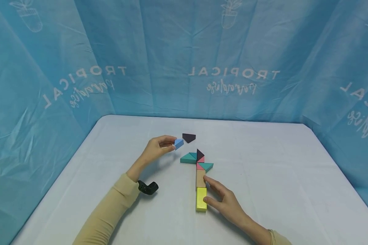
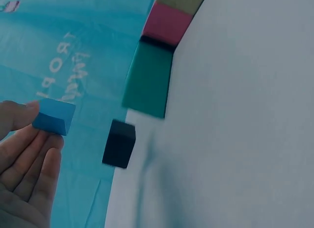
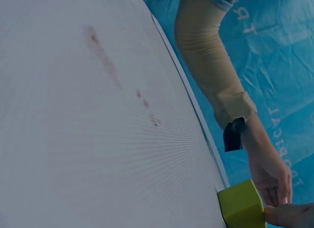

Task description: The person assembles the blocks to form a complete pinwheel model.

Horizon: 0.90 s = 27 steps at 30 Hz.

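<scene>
My left hand [image 1: 159, 147] pinches a small light blue block [image 1: 179, 143] above the table; in the left wrist view the blue block [image 2: 53, 116] sits between thumb and fingertips. A flat row of blocks lies mid-table: a yellow block [image 1: 201, 199], a tan block [image 1: 200, 178], pink and teal triangles [image 1: 206, 166], a teal piece [image 1: 188, 158] and a dark triangle [image 1: 199, 153]. My right hand [image 1: 222, 196] rests beside the row, thumb against the yellow block [image 3: 241, 205], fingers extended by the tan one. A loose dark block [image 1: 188, 137] lies beyond the row.
A white table [image 1: 279, 177] is enclosed by blue printed curtains [image 1: 184, 58] on three sides. A black wrist device [image 1: 147, 187] shows at my left sleeve. The loose dark block [image 2: 119, 143] and teal piece [image 2: 148, 81] appear in the left wrist view.
</scene>
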Motion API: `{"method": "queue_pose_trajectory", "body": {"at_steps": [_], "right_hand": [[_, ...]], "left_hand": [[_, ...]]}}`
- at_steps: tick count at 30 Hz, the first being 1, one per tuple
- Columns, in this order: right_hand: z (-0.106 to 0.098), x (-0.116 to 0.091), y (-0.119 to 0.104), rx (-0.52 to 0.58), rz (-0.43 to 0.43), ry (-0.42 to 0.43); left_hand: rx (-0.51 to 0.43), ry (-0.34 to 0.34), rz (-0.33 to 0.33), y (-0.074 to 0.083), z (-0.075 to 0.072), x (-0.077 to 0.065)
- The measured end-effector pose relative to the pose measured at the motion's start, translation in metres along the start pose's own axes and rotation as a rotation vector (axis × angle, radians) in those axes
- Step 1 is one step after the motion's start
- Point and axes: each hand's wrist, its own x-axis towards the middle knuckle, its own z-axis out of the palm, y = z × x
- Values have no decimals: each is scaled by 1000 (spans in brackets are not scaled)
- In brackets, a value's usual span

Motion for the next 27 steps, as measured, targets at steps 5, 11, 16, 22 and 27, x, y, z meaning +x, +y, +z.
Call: {"method": "queue_pose_trajectory", "body": {"at_steps": [5, 11, 16, 22, 27], "right_hand": [[0, 0, -1, 2, 16, -6], [0, 0, -2, -2, 44, -7], [-1, 1, -2, -1, 45, -8], [-1, 0, -1, 0, 14, -8], [0, 0, -2, -2, 31, -10]], "left_hand": [[7, -50, 37, 7, 16, -2], [31, -84, 86, 14, 31, -6], [19, -94, 96, 12, 39, -13], [29, -151, 131, 7, 47, -25], [40, -159, 157, -2, 53, -32]]}}
